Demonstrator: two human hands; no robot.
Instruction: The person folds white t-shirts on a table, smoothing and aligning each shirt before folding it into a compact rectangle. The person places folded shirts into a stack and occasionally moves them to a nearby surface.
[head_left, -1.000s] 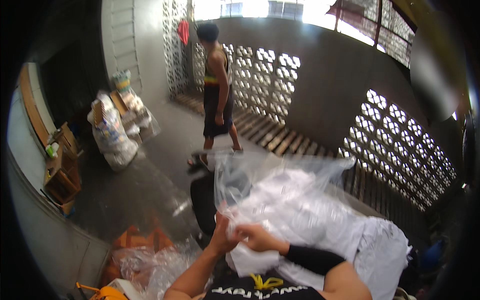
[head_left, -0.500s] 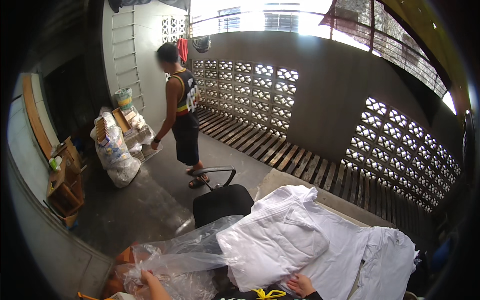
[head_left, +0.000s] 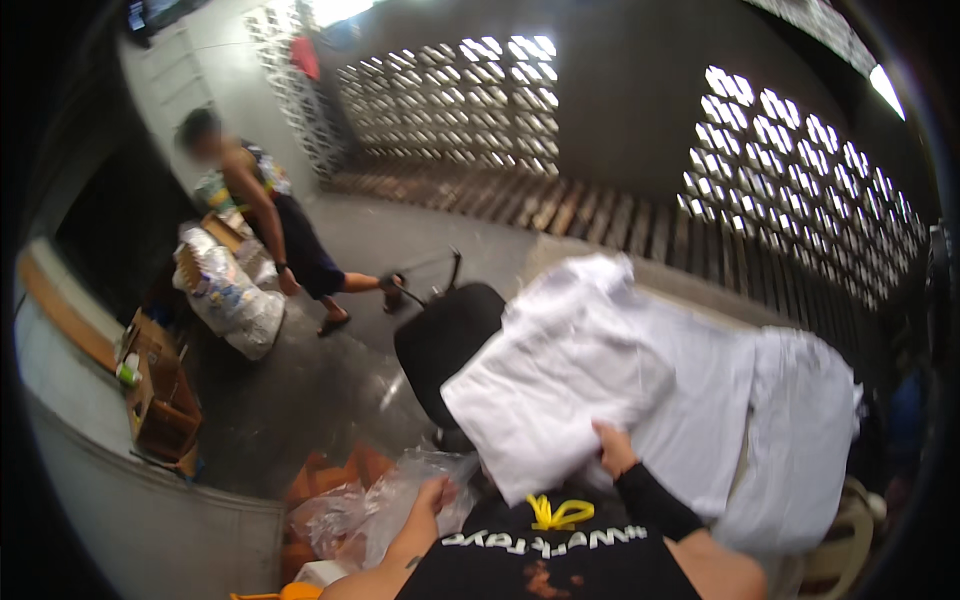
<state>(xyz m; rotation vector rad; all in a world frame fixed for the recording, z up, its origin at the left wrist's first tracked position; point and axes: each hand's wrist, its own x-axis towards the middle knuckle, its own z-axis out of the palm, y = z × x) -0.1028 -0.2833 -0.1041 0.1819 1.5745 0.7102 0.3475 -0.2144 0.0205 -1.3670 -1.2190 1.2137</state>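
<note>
My left hand [head_left: 435, 493] is closed on the edge of a clear plastic bag [head_left: 388, 510], which hangs crumpled low in front of me; motion blurs the fingers. At the near edge of a pile of folded white garments [head_left: 570, 375], my right hand [head_left: 614, 450] grips the cloth, thumb side up, with its other fingers partly hidden. The pile lies on more white garments [head_left: 700, 400] spread out to the right. A black sleeve covers my right forearm.
A black office chair [head_left: 450, 345] stands just beyond the pile. Further left, a person [head_left: 265, 210] walks beside stuffed plastic sacks [head_left: 235, 305]. Cardboard boxes [head_left: 160, 390] line the left wall. Wooden slats [head_left: 560, 210] run below the pierced block wall. A pale plastic chair [head_left: 850, 530] is at lower right.
My left hand has drawn the plastic bag rightward, closer to the pile. My right hand has moved up onto the pile's edge. The view has tilted down, and the person has stepped left.
</note>
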